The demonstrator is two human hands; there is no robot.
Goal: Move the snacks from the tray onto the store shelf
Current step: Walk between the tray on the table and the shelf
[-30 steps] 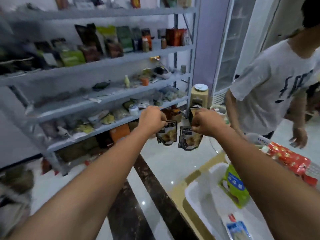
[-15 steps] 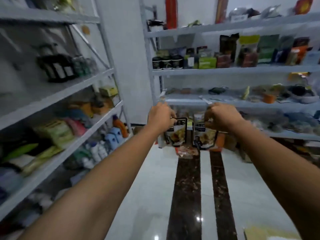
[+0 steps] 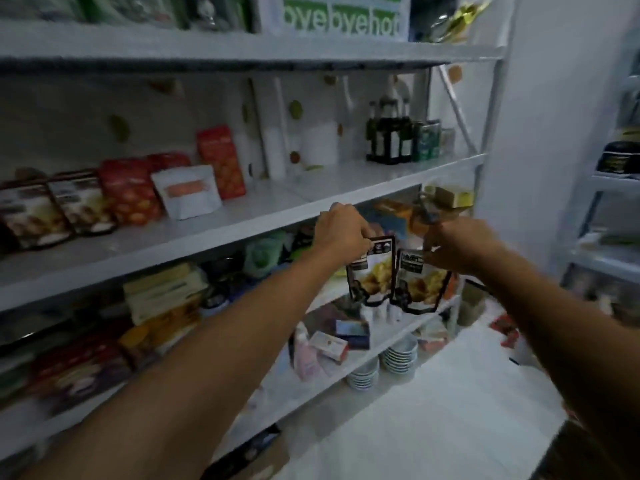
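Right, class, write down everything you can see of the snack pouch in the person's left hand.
The black-edged glossy plastic snack pouch shows pale yellow snack pieces under a dark label band. It hangs roughly upright before the grey metal shelving, pinched at its top by the left hand. A matching pouch hangs close beside it; whether they touch is unclear.

Dim, flat indoor light with a grey-blue cast, and the shadows are soft. Brightest area is the white floor (image 3: pixel 433 393) at lower right, which has a mild sheen. Undersides of the shelf (image 3: pixel 242 220) boards go dark. Heavy motion blur at lower left, where the boxes (image 3: pixel 86 368) smear into streaks. Sharpest at centre: snack pouches (image 3: pixel 372 271) show artwork, but the small text is unreadable. Large sign (image 3: pixel 341 20) lettering up top is legible. Wide-angle distortion bows the shelf lines and stretches the left forearm (image 3: pixel 180 372) near the frame edge.
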